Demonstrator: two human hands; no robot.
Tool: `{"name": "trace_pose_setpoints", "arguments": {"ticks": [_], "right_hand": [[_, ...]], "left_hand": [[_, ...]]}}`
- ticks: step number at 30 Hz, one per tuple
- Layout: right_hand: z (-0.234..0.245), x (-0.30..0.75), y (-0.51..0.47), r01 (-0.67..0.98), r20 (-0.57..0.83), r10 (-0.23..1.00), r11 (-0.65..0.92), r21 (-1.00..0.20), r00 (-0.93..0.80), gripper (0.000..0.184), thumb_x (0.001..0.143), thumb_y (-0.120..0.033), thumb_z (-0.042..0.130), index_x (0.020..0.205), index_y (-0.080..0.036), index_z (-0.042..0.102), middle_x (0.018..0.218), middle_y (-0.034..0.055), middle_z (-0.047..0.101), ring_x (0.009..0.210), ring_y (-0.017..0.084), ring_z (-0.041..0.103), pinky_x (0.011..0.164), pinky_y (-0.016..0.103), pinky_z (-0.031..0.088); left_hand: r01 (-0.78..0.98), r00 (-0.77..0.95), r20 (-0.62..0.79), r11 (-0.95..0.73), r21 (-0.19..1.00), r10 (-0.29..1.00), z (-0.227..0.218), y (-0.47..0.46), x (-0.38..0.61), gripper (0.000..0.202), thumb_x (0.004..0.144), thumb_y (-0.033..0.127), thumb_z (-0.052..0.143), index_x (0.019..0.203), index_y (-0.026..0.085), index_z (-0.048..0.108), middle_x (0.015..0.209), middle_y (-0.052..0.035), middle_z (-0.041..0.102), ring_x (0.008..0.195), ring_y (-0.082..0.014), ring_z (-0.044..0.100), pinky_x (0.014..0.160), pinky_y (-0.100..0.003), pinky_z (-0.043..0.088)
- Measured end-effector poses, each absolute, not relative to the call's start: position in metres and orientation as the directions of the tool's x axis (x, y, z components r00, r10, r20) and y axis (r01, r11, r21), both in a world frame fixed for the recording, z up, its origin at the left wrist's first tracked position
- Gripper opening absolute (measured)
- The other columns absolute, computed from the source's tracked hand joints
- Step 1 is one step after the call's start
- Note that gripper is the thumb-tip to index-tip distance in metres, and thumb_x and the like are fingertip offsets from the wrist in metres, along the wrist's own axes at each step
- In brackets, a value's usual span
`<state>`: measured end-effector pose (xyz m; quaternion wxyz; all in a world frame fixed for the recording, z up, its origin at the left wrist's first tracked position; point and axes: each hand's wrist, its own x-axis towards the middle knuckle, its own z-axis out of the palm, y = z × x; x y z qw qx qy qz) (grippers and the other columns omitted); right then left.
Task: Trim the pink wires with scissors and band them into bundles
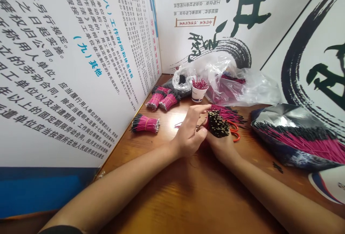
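At the corner of a brown wooden desk (172,205), between printed white wall panels, head view:

- Right hand (221,148): curled closed round a dense bundle of magenta wires with black tips (218,124).
- Left hand (187,135): thumb and fingers drawn narrow at the bundle's top; whether they pinch anything is too small to tell.
- Red-handled scissors (234,131): just behind the bundle.
- Tied magenta wire bundles (145,123): several, on the desk by the left panel.
- White paper cup (199,93): holds short magenta wires.
- Clear plastic bag (256,90): crumpled at the back.
- Silver foil bag (293,137): full of wires.

Handling note: a close, even grip should keep the tips level and the strands from splaying.
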<state>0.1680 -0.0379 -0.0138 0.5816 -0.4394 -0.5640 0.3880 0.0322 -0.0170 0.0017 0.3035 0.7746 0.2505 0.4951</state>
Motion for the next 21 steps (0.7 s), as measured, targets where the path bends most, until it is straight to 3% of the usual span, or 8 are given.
{"name": "trace_pose_setpoints", "arguments": {"ticks": [6, 10, 21], "right_hand": [[-0.021, 0.168, -0.035, 0.068, 0.367, 0.93, 0.364, -0.929, 0.037, 0.026, 0.069, -0.026, 0.076, 0.09, -0.021, 0.062, 0.086, 0.0031, 0.069, 0.075, 0.021, 0.062, 0.072, 0.038, 0.053], [-0.022, 0.167, -0.036, 0.082, 0.352, 0.936, 0.352, -0.933, -0.007, 0.023, 0.069, -0.026, 0.074, 0.086, -0.021, 0.06, 0.084, 0.0031, 0.069, 0.072, 0.021, 0.062, 0.066, 0.036, 0.054], [-0.02, 0.164, -0.035, 0.05, 0.339, 0.94, 0.341, -0.939, -0.029, 0.024, 0.066, -0.027, 0.073, 0.081, -0.021, 0.056, 0.079, 0.0032, 0.068, 0.067, 0.02, 0.06, 0.061, 0.033, 0.053]], "left_hand": [[0.089, 0.416, 0.68, -0.771, 0.63, 0.604, 0.01, -0.02, 0.031, 0.053, 0.087, 0.026, 0.04, 0.139, 0.018, 0.039, 0.137, -0.0126, 0.044, 0.131, -0.0268, 0.042, 0.115, -0.043, 0.031], [0.103, 0.468, 0.674, -0.793, 0.6, 0.571, 0.012, -0.021, 0.033, 0.045, 0.091, 0.024, 0.037, 0.134, 0.015, 0.044, 0.135, -0.0143, 0.047, 0.131, -0.0259, 0.044, 0.114, -0.042, 0.034], [0.111, 0.455, 0.649, -0.762, 0.638, 0.609, -0.001, -0.022, 0.038, 0.04, 0.093, 0.023, 0.037, 0.131, 0.015, 0.047, 0.133, -0.0141, 0.05, 0.13, -0.0248, 0.046, 0.114, -0.042, 0.035]]}}
